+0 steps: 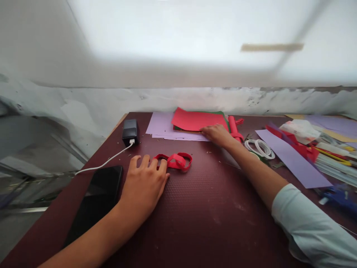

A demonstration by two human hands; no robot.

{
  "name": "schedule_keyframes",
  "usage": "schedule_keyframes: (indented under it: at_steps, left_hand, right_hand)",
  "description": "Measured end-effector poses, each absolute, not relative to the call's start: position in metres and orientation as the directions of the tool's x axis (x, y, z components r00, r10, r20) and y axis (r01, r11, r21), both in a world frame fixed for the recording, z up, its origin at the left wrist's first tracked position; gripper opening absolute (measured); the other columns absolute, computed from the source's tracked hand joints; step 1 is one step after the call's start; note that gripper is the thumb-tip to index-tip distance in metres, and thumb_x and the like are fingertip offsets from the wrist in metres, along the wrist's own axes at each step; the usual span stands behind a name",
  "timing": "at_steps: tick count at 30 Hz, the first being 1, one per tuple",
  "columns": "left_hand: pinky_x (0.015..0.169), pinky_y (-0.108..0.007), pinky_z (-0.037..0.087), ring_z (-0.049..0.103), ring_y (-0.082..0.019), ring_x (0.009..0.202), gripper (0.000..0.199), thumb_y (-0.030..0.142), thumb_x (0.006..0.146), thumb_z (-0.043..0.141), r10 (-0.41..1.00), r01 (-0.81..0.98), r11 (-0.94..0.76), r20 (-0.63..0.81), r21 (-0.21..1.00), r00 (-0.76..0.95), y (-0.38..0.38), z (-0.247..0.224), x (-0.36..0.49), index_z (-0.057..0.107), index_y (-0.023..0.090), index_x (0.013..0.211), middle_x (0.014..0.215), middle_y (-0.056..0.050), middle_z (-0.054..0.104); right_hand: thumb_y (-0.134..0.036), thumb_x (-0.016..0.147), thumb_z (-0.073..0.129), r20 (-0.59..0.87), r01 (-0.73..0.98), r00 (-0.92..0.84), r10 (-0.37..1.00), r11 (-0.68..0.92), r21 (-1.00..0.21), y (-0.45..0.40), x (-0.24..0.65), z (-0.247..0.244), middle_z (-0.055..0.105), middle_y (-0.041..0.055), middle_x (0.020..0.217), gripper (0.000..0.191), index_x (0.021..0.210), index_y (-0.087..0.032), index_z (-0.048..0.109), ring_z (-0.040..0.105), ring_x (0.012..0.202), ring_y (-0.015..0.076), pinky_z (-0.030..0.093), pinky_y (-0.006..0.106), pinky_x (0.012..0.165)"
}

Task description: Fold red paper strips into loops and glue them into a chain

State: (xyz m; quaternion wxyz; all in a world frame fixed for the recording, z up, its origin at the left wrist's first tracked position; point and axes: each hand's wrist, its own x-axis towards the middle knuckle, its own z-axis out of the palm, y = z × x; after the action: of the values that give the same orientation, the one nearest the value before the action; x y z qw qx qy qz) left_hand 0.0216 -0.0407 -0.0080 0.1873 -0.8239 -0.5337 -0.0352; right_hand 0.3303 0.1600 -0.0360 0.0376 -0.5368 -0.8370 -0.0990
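My left hand lies palm down on the dark red table, fingers apart. Its fingertips reach the left side of a red paper-strip piece bent into loops, part of which the fingers hide. Farther back, my right hand stretches out to the front edge of a stack of coloured paper, with a red sheet on top and green showing beneath. The right fingers are bent together at that edge; their tips are partly hidden. Purple sheets lie under the stack. Right beside it is a red paper roll.
A black power bank with a white cable stands at the back left, near a black phone. Rightward lie white rings, a purple strip, a crumpled plastic bag and a blurred blue tool. A wall borders the back.
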Motion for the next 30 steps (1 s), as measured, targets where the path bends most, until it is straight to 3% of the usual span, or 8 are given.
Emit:
schedule_keyframes:
  at_steps: [3,8,13,17,20,24,27,30]
  left_hand:
    - [0.096,-0.06,0.047,0.068,-0.042,0.101,0.035,0.033,0.102,0.061,0.883,0.896,-0.32,0.247,-0.307,0.4,-0.041,-0.009,0.019,0.073,0.012,0.127,0.1,-0.017,0.077]
    - [0.097,-0.062,0.047,0.069,-0.043,0.101,0.04,0.038,0.102,0.06,0.886,0.895,-0.297,0.254,-0.331,0.388,-0.04,-0.009,0.016,0.072,0.011,0.129,0.094,-0.019,0.077]
    - [0.097,-0.061,0.047,0.069,-0.043,0.1,0.039,0.04,0.104,0.057,0.9,0.905,-0.253,0.26,-0.341,0.35,-0.036,-0.004,0.008,0.072,0.011,0.125,0.096,-0.019,0.078]
    - [0.097,-0.06,0.047,0.069,-0.042,0.104,0.033,0.038,0.104,0.056,0.91,0.914,-0.239,0.253,-0.329,0.329,-0.031,0.0,0.0,0.071,0.012,0.116,0.097,-0.018,0.078]
    - [0.098,-0.061,0.046,0.068,-0.042,0.107,0.03,0.039,0.104,0.057,0.914,0.921,-0.244,0.245,-0.304,0.323,-0.029,0.001,-0.002,0.071,0.013,0.111,0.101,-0.017,0.078]
    - [0.099,-0.06,0.045,0.068,-0.042,0.107,0.029,0.038,0.104,0.056,0.913,0.926,-0.248,0.25,-0.285,0.322,-0.031,0.002,-0.001,0.069,0.013,0.11,0.101,-0.017,0.077]
    - [0.097,-0.058,0.046,0.068,-0.041,0.105,0.028,0.038,0.105,0.055,0.906,0.925,-0.263,0.261,-0.273,0.334,-0.032,0.003,-0.001,0.068,0.013,0.109,0.099,-0.016,0.076]
    - [0.09,-0.054,0.048,0.068,-0.039,0.101,0.026,0.035,0.105,0.055,0.903,0.923,-0.281,0.252,-0.264,0.347,-0.031,0.002,-0.002,0.067,0.012,0.111,0.098,-0.015,0.075]
  right_hand:
    - [-0.031,0.106,0.041,0.285,0.937,-0.344,0.895,0.347,0.044,0.168,0.333,-0.032,0.081,0.0173,0.104,0.039,0.11,-0.018,0.077,0.073,0.097,0.032,0.043,0.038,0.082]
    - [-0.034,0.101,0.054,0.462,0.929,-0.27,0.844,0.355,-0.104,0.17,0.336,-0.025,0.082,0.011,0.103,0.027,0.091,-0.023,0.077,0.072,0.099,0.0293,0.044,0.038,0.085]
    - [-0.034,0.1,0.057,0.635,0.9,-0.172,0.753,0.383,-0.21,0.163,0.327,-0.01,0.079,0.0106,0.095,0.024,0.086,-0.022,0.071,0.071,0.09,0.027,0.049,0.039,0.085]
    - [-0.037,0.101,0.057,0.812,0.859,-0.052,0.581,0.441,-0.261,0.154,0.323,0.014,0.071,0.0081,0.087,0.024,0.081,-0.024,0.06,0.065,0.085,0.0256,0.05,0.041,0.084]
    - [-0.04,0.099,0.064,0.907,0.806,-0.069,0.414,0.56,-0.194,0.147,0.323,0.028,0.062,0.0034,0.081,0.03,0.077,-0.027,0.05,0.059,0.08,0.0234,0.048,0.04,0.078]
    - [-0.035,0.105,0.054,0.843,0.859,-0.291,0.451,0.511,0.023,0.135,0.315,0.029,0.062,0.0061,0.088,0.03,0.077,-0.025,0.05,0.057,0.088,0.0253,0.042,0.041,0.083]
    - [-0.026,0.11,0.04,0.625,0.857,-0.487,0.61,0.472,0.207,0.126,0.299,0.015,0.066,0.0108,0.095,0.035,0.082,-0.022,0.06,0.055,0.097,0.027,0.036,0.043,0.092]
    - [-0.023,0.107,0.046,0.44,0.799,-0.597,0.671,0.545,0.253,0.122,0.283,-0.008,0.07,0.0103,0.101,0.028,0.089,-0.022,0.068,0.055,0.101,0.0255,0.034,0.04,0.095]
